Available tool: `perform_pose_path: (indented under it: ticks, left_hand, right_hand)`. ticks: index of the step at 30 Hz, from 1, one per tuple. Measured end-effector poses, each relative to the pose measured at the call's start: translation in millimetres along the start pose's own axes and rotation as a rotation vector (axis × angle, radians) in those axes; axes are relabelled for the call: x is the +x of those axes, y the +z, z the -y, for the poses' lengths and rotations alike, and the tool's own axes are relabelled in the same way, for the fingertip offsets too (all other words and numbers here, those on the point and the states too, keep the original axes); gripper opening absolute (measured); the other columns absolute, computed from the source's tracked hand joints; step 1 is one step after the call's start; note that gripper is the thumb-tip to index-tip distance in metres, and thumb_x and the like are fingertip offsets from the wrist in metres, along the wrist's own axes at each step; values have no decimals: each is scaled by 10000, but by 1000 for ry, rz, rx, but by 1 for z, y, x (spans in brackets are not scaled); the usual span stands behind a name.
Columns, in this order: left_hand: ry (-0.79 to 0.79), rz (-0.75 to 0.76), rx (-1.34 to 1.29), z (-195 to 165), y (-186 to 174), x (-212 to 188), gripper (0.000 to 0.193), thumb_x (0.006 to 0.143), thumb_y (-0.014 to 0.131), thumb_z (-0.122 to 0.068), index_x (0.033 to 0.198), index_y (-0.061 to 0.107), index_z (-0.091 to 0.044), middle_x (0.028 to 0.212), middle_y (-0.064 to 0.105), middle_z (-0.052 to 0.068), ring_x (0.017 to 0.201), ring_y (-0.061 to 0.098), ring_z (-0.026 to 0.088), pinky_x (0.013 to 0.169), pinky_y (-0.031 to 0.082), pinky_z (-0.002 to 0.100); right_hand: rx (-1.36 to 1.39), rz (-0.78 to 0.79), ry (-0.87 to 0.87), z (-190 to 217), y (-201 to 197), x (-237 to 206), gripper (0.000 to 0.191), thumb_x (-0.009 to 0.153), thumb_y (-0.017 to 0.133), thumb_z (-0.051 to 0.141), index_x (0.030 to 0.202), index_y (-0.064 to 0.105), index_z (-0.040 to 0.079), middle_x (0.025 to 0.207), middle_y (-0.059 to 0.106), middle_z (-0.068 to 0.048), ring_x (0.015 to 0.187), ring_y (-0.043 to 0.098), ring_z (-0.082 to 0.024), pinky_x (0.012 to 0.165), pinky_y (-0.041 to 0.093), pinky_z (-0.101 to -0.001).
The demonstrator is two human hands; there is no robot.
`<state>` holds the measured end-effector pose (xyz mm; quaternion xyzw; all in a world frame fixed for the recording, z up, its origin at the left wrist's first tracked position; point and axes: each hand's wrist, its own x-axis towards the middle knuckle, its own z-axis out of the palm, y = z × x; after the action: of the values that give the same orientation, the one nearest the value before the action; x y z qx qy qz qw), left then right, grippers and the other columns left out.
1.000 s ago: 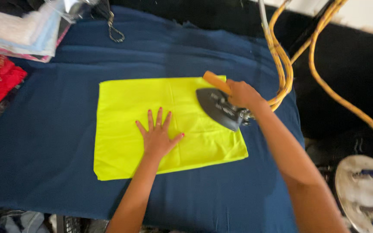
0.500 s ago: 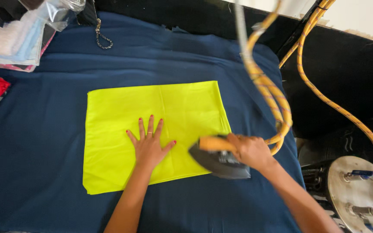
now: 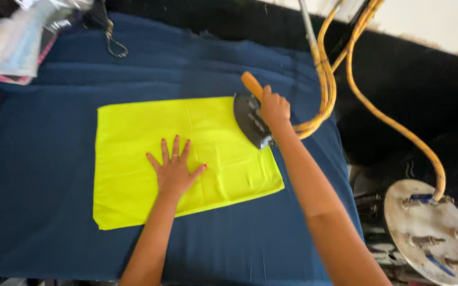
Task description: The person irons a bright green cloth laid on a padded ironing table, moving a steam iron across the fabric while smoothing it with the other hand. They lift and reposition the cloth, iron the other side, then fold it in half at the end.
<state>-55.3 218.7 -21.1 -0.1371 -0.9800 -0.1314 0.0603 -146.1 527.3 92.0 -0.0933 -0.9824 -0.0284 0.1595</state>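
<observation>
two hands: both mine, on the yellow cloth [image 3: 186, 159]
left hand [image 3: 174, 172]: spread flat, pinning it
right hand [image 3: 274, 108]: wrapped round iron [image 3: 251, 119] handle
tip: i'd glide slowly, cloth taut

Bright, even daylight; no hard shadows. Neon yellow rectangular cloth [image 3: 186, 159] slightly overexposed, creases washed out. Pale wall strip top right blown out. Dark area right of navy fabric-covered tabletop [image 3: 43, 175] underexposed. Mild motion blur throughout; edges soft, stretched at corners.
</observation>
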Motion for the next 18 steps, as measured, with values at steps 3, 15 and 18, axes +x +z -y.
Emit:
perform_pose_path:
  ticks: [3,15,18]
  left_hand:
    - [-8,15,-5,-1,-3,2,927,816,532,-769,1570,350,-261,1688,184,36,1560,43,380,1097,-36,800]
    - [2,-18,-5,3,11,3,843,894,513,-666,1583,322,-220,1694,172,52,1563,35,381,1104,-50,794]
    - [-10,2,0,2,11,5,872,888,517,-662,1586,303,-183,1697,163,37,1566,35,372,1107,-51,784]
  right_hand:
    - [108,167,-62,-7,-8,-5,329,900,621,161,1201,501,104,956,720,-260,902,705,-495,763,569,-588]
    - [343,667,-717,-49,-75,-120,463,755,766,358,1153,671,142,763,714,-174,759,701,-395,671,521,-516]
    - [309,529,-668,-45,-76,-139,471,779,775,487,1093,695,145,723,699,-152,728,698,-389,641,519,-520]
